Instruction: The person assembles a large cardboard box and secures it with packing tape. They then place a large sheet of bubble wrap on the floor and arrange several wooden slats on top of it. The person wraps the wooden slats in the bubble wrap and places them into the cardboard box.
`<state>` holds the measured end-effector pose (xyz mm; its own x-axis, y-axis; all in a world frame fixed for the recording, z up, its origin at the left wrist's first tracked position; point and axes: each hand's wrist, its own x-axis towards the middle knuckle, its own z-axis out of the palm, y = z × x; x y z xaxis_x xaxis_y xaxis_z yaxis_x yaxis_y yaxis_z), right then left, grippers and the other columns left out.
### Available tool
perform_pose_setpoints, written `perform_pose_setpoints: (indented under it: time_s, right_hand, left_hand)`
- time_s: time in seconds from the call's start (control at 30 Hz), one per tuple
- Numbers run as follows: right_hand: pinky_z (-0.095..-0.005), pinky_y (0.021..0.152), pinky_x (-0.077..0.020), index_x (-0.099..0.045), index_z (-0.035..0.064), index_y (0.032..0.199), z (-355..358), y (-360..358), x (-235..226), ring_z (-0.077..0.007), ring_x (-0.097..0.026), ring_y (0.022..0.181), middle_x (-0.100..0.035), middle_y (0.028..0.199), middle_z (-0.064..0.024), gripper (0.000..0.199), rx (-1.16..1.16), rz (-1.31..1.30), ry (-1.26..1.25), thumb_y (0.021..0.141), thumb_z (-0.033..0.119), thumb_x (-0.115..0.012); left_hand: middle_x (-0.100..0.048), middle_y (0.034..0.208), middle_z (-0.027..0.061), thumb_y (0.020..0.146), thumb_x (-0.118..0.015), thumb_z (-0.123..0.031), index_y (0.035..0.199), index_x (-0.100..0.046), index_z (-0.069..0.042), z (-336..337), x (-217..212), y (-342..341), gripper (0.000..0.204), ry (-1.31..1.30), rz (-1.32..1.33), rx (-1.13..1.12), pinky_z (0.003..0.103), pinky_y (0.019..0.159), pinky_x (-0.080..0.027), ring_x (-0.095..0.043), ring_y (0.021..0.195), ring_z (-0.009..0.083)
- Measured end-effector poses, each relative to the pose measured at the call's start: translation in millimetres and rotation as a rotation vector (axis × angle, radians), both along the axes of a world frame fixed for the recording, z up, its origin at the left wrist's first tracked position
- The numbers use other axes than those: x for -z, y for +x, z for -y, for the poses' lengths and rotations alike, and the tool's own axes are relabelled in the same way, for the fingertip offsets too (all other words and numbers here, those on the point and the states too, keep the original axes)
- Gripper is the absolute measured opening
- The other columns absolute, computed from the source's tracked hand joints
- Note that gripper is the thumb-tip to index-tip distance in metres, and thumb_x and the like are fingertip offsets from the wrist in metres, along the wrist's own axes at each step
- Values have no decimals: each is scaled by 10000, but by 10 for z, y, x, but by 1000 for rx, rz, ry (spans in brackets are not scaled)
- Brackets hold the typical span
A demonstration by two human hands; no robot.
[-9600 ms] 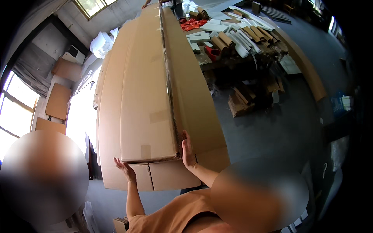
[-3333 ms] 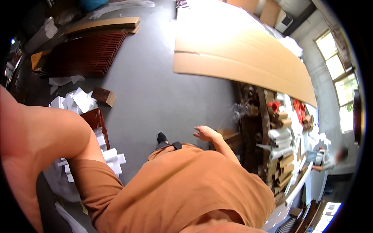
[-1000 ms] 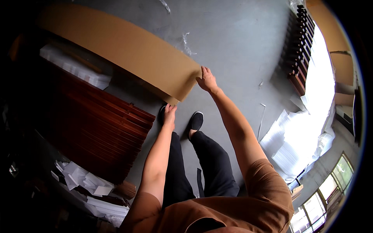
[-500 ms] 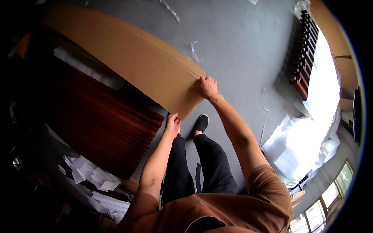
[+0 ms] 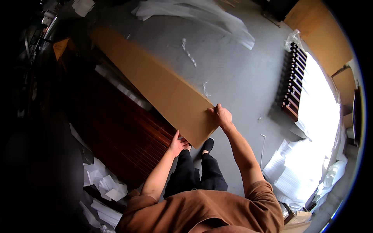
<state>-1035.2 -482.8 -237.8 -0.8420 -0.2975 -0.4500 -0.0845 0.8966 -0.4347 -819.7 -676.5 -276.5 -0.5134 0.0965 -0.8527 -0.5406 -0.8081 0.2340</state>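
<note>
A long brown cardboard box (image 5: 171,95) slants from the far left toward me, its near end close above my shoes. My right hand (image 5: 222,116) is closed on the right corner of that near end, thumb on top and fingers over the edge. Beside the opposite near corner is my left hand (image 5: 178,145), thumb raised and fingers apart. Its fingertips reach close to the cardboard's lower edge; whether they touch it I cannot tell. Left of the box lies a stack of dark red-brown wooden slats (image 5: 132,132), close to my left hand.
White foam strips (image 5: 124,87) lie between slats and cardboard. White foam scraps (image 5: 105,182) are heaped at lower left. Clear plastic film (image 5: 202,15) lies on the grey floor (image 5: 241,77). To the right stand dark slatted pieces (image 5: 295,81) beside white foam sheets (image 5: 299,163).
The cardboard's near end and both hands appear lower and farther right in the picture. My left hand has let go of the cardboard's corner and spread its fingers. The view has shifted too.
</note>
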Motion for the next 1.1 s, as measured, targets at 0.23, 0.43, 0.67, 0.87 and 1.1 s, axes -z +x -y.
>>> perform_pose_setpoints:
  time_s: [0.23, 0.43, 0.67, 0.87, 1.1]
  right_hand:
    - [-422, 623, -472, -606, 69, 681, -1963, 958, -2086, -341, -618, 687, -625, 657, -142, 497, 298, -217, 171, 842, 536, -551]
    - [-408, 539, -427, -552, 81, 632, -3098, 3135, -3417, -332, -572, 602, -565, 575, -111, 512, 587, -400, 387, 814, 559, -572]
    - [-372, 514, -436, -508, 58, 574, -2345, 6213, -3810, -299, -558, 548, -564, 561, -104, 568, 1172, -525, 544, 826, 566, -550]
    - [-364, 490, -442, -538, 48, 568, -1102, 8258, -3658, -283, -551, 493, -551, 518, -111, 497, 1678, -678, 735, 801, 474, -643]
    - [-364, 496, -458, -575, 47, 627, 370, 9710, -3232, -294, -565, 502, -555, 541, -124, 415, 2182, -540, 844, 831, 402, -639]
  left_hand:
    - [-526, 1257, 51, 789, -500, -700, 1269, -479, -135, 174, -428, -651, 741, -81, -241, -188, 473, 902, -441, -510, 1128, 274]
    - [-373, 1429, 15, 852, -249, -739, 1387, -382, -177, -1147, -738, 97, 788, 152, -185, 218, 479, 1044, -317, -345, 1298, 279]
    - [-351, 1411, -11, 881, -269, -696, 1363, -372, -178, -1780, -1791, 850, 715, 188, -298, 906, 409, 1016, -372, -374, 1253, 225]
    - [-323, 1426, -8, 902, -309, -655, 1369, -350, -180, -2723, -2305, 1888, 667, 293, -535, 1398, 356, 994, -385, -362, 1265, 211]
    - [-274, 1478, 18, 894, -375, -634, 1422, -299, -203, -3599, -2697, 3696, 686, 294, -593, 1739, 408, 1080, -280, -275, 1339, 234]
